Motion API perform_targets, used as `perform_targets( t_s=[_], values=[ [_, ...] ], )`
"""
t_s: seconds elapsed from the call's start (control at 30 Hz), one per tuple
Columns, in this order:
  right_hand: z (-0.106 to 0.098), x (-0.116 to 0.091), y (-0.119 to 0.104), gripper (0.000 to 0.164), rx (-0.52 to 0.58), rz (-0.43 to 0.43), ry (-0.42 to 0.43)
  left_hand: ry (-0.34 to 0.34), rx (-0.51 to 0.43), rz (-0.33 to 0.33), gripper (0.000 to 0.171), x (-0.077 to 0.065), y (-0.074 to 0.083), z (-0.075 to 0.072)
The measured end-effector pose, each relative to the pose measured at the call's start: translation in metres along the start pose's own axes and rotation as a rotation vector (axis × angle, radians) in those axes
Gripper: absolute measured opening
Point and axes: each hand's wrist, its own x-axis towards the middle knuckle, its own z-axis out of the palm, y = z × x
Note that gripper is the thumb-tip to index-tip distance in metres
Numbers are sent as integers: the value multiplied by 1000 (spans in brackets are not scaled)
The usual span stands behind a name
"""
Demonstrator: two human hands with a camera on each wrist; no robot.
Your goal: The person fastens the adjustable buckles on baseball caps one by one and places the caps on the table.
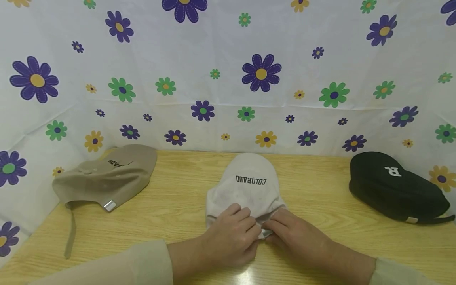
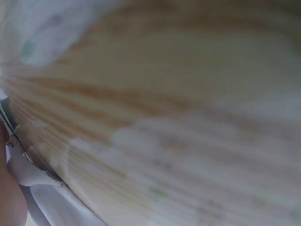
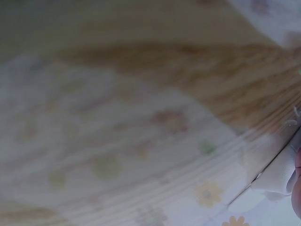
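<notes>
A light grey baseball cap with dark COLORADO lettering lies at mid-table, its brim toward the back wall. Both hands work at the near end of it, where the back strap and a shiny buckle show. My left hand has its fingers curled at the strap, knuckles up. From the other side my right hand pinches the strap between thumb and fingers beside the buckle. The fingertips of the left hand are partly hidden. Part of the cap shows low in the left wrist view, and its fabric at the right wrist view's edge.
A tan cap with a loose hanging strap lies at the table's left. On the right is a black cap with a white letter R. Behind the wooden table hangs a white cloth printed with flowers.
</notes>
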Motion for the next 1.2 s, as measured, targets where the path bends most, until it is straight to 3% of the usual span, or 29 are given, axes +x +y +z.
perform_targets(
  t_s=[0.67,1.2],
  values=[
    [3,-1,1,31,70,-9,15,13,-25,34,11,2,-1,-2],
    [3,0,2,30,72,-29,56,64,-11,57,12,3,0,0]
  ],
)
